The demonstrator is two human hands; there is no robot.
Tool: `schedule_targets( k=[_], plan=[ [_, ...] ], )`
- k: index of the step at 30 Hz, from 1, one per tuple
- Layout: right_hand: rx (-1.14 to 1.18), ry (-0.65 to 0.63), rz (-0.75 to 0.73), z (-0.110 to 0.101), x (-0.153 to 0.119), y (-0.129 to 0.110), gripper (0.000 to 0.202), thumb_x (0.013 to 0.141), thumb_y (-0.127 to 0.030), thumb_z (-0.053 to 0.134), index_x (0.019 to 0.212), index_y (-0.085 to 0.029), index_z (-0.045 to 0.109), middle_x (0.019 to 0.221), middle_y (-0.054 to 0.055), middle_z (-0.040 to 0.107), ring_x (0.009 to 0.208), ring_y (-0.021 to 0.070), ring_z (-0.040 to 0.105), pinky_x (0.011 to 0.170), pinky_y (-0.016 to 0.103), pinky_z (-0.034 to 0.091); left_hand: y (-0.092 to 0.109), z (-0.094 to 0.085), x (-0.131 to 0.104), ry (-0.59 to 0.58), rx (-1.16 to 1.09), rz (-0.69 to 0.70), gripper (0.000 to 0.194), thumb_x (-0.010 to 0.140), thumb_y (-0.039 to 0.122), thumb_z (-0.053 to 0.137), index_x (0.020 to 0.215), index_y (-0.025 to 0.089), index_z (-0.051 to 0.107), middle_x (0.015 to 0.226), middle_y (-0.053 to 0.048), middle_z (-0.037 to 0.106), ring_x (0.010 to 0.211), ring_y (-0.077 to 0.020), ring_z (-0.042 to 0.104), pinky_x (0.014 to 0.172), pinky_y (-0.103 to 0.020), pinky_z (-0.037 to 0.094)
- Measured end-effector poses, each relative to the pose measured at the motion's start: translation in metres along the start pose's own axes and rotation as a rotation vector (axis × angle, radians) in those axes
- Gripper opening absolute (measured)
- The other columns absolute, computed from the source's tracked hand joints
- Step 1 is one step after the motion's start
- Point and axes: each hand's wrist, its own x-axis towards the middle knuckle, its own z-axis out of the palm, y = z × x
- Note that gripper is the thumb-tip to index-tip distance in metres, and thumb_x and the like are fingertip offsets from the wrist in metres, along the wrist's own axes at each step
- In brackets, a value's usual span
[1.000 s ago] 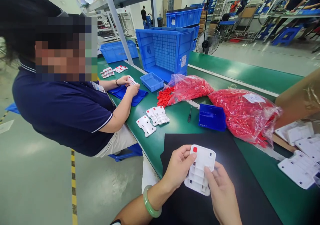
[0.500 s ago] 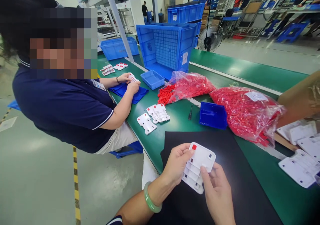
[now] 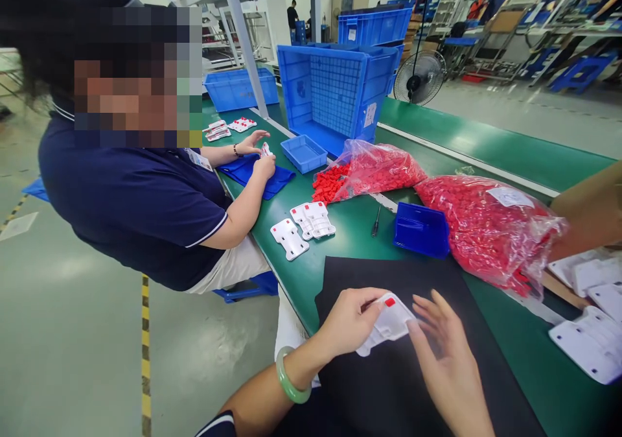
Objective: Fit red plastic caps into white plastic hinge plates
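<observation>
My left hand (image 3: 346, 323) is closed on the left edge of a white plastic panel (image 3: 391, 325), thumb on top. A small red square piece (image 3: 389, 302) sits at the panel's upper corner. The panel is tilted, so its ribbed part is seen at a slant. At its right edge is my right hand (image 3: 449, 353), open with fingers spread and slightly blurred. Its thumb tip is at the panel's edge; whether it touches I cannot tell. Under both hands lies a black mat (image 3: 374, 385).
Several white panels (image 3: 289, 238) with red pieces lie left of the mat. Beyond are a screwdriver (image 3: 376, 222), a dark blue bin (image 3: 420, 229) and bags of red pieces (image 3: 486, 229). More white panels (image 3: 587, 343) lie right. A co-worker (image 3: 140, 197) sits left, holding a white piece.
The panel has tilted flatter in my left hand. My right hand has loosened from it, moved right and spread its fingers. The co-worker's far hand has lifted off their piece.
</observation>
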Motion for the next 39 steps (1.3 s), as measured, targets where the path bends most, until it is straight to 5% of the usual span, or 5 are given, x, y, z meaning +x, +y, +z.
schedule_targets(
  k=[6,25,28,34,39],
  plan=[
    [-0.225,-0.397,-0.076,-0.014,0.026,-0.012,0.03,0.091,-0.045,0.047,0.109,-0.026,0.061,0.111,0.005,0.067,0.095,0.0203,0.064,0.084,0.031,0.05,0.003,-0.009,0.001,-0.075,0.585,0.182,0.02,0.09,0.021,0.048,0.101,0.019,0.064,0.094,-0.004,0.069,0.084,-0.0179,0.063,0.075,-0.026,0.045],
    [-0.391,-0.387,0.023,-0.007,0.042,0.021,0.017,0.09,-0.04,0.043,0.095,-0.027,0.053,0.083,0.001,0.07,0.079,0.0229,0.068,0.069,0.034,0.049,-0.015,-0.002,0.013,-0.124,1.185,0.164,0.017,0.091,0.022,0.047,0.084,0.015,0.06,0.079,-0.007,0.067,0.074,-0.0226,0.064,0.07,-0.033,0.047],
    [-0.034,-0.291,0.102,-0.008,0.045,0.034,0.031,0.086,-0.048,0.053,0.105,-0.024,0.055,0.101,0.007,0.071,0.094,0.0226,0.068,0.083,0.035,0.052,-0.019,-0.013,0.015,-0.035,0.985,0.104,0.017,0.092,0.028,0.048,0.089,0.017,0.06,0.082,-0.005,0.067,0.074,-0.0203,0.064,0.066,-0.03,0.047],
    [0.327,-0.271,0.268,0.006,0.019,0.029,0.053,0.09,-0.053,0.047,0.13,-0.02,0.043,0.126,0.013,0.061,0.114,0.0232,0.06,0.097,0.04,0.049,-0.031,-0.004,0.015,0.2,-0.438,-0.041,0.029,0.09,0.031,0.053,0.113,0.015,0.052,0.105,-0.011,0.066,0.093,-0.0213,0.065,0.077,-0.032,0.05],
    [0.222,-0.323,0.156,0.014,0.002,0.004,0.047,0.09,-0.05,0.048,0.128,-0.023,0.046,0.122,0.009,0.062,0.094,0.0201,0.065,0.085,0.033,0.054,-0.028,0.007,0.01,0.182,-0.704,-0.019,0.035,0.086,0.024,0.062,0.118,0.014,0.055,0.114,-0.013,0.065,0.107,-0.023,0.061,0.093,-0.036,0.045]
  ],
)
